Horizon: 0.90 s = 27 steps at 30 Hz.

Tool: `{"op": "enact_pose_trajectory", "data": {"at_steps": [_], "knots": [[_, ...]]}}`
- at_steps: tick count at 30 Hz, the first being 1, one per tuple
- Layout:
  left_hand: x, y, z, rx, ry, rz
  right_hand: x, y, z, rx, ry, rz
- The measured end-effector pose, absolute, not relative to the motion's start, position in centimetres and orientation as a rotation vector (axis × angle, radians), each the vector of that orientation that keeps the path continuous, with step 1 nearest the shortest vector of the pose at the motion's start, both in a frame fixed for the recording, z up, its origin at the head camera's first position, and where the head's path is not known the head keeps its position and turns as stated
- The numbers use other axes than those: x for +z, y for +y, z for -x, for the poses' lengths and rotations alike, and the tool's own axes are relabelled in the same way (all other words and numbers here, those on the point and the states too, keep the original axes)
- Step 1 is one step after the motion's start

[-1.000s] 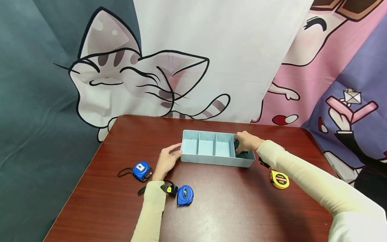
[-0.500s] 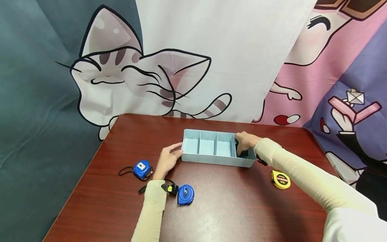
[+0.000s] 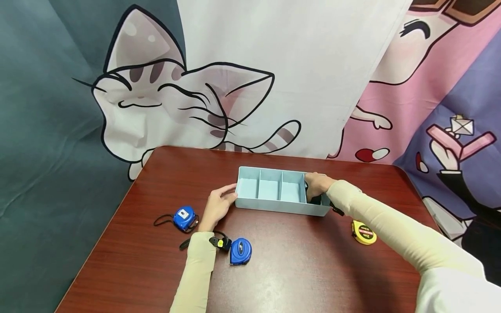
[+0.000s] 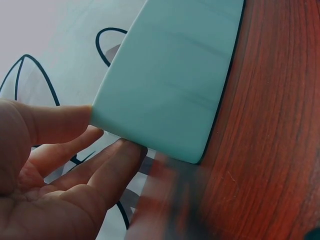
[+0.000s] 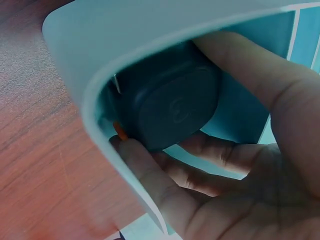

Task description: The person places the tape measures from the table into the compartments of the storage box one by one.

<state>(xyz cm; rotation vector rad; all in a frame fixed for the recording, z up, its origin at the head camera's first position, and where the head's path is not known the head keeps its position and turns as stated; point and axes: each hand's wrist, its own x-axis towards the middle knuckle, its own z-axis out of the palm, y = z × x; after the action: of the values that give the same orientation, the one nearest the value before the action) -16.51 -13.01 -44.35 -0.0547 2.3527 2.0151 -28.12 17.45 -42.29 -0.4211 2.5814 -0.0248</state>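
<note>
Her right hand is gripping a dark rounded tape measure inside the pale blue plastic divided tray, while her left hand's straight fingers are steadying its end.

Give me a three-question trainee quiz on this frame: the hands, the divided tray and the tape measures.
1. True or false: the right hand holds a dark tape measure inside the rightmost compartment of the light blue tray.
2. How many tape measures lie on the table outside the tray? A) one B) two C) three
3. Fill in: the left hand touches the tray's ____ end.

Key
1. True: the right wrist view shows thumb and fingers round it within the tray wall.
2. C: one blue tape measure, another blue tape measure and a yellow tape measure.
3. Left.
</note>
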Motion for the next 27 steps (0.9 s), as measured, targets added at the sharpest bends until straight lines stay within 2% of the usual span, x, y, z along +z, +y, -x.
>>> {"op": "enact_pose_trajectory", "data": {"at_steps": [16,27], "knots": [[-44.3,-13.0,16.3,1.994,2.392,0.053,-42.6,17.4,27.9,-0.084,2.574,0.437],[-47.4,-13.3,17.6,2.035,2.363,0.070,-41.1,18.1,27.2,-0.145,2.557,0.435]]}}
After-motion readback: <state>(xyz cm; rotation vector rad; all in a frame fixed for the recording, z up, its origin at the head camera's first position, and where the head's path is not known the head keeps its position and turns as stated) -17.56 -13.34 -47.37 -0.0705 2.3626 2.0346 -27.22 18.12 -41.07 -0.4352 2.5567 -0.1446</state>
